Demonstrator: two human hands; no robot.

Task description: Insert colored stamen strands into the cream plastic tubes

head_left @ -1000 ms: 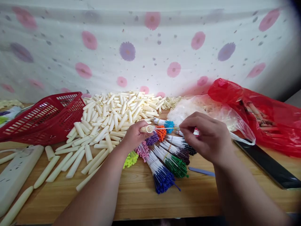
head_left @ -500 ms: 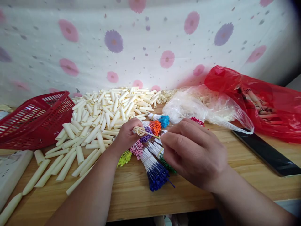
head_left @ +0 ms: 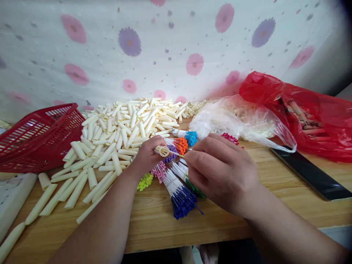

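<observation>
My left hand (head_left: 147,156) is closed round a cream tube (head_left: 162,150), its open end turned to the right. My right hand (head_left: 220,172) is pinched on a thin stick whose end reaches the tube's mouth. Under both hands lie bundles of white sticks with coloured tips: blue (head_left: 180,196), orange (head_left: 178,145), light blue (head_left: 189,136), pink (head_left: 159,171), yellow-green (head_left: 145,181) and crimson (head_left: 229,138). A big heap of cream tubes (head_left: 123,126) lies behind my left hand.
A red plastic basket (head_left: 38,137) stands at the left. A clear bag (head_left: 242,123) and a red bag (head_left: 308,113) holding tubes lie at the right, with a black flat bar (head_left: 310,174) before them. A white power strip (head_left: 12,196) lies at the far left on the wooden table (head_left: 165,231).
My right hand has come leftward and nearer, bringing a stick to the tube's mouth. The view has tipped down a little. The left hand keeps its hold on the tube.
</observation>
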